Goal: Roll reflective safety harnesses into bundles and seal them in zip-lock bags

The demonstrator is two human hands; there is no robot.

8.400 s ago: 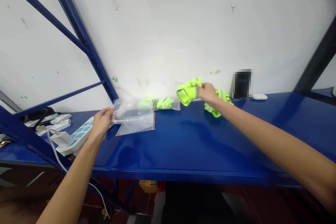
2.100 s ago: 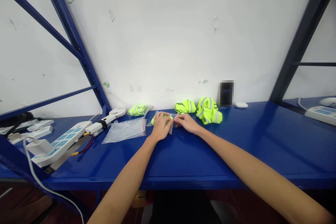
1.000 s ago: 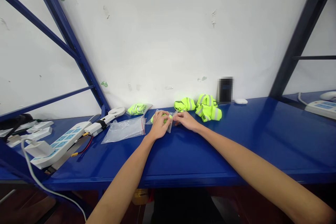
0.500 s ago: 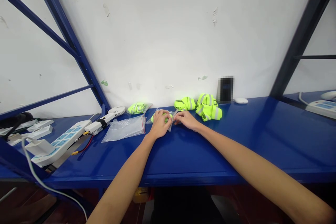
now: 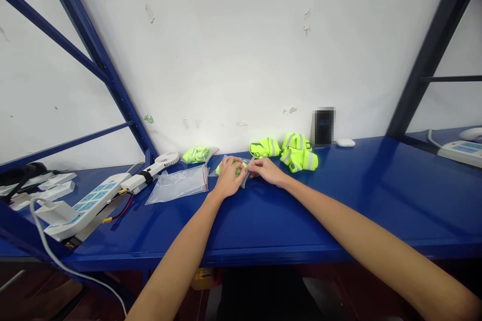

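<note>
On the blue shelf (image 5: 339, 210) my left hand (image 5: 227, 179) presses down on a small clear zip bag (image 5: 244, 175) that holds a folded neon-yellow vest. My right hand (image 5: 266, 170) pinches the bag's open edge on its right side. Both hands are closed on the bag. Right of my hands lies a loose pile of neon-yellow vests (image 5: 297, 153) with grey reflective bands. An empty clear bag (image 5: 177, 184) with a red strip lies flat to the left. Behind it sits another bagged vest (image 5: 197, 154).
A white power strip (image 5: 85, 204) with plugs and cables lies at the left, beside a small white hand fan (image 5: 156, 167). A dark upright object (image 5: 324, 127) and a white oval item (image 5: 345, 143) stand by the wall. Another power strip (image 5: 461, 151) sits far right.
Earlier my right hand lifted a vest from the pile while my left held an empty bag. Since then both hands have stayed on the filled bag, with only small finger shifts along its edge.
</note>
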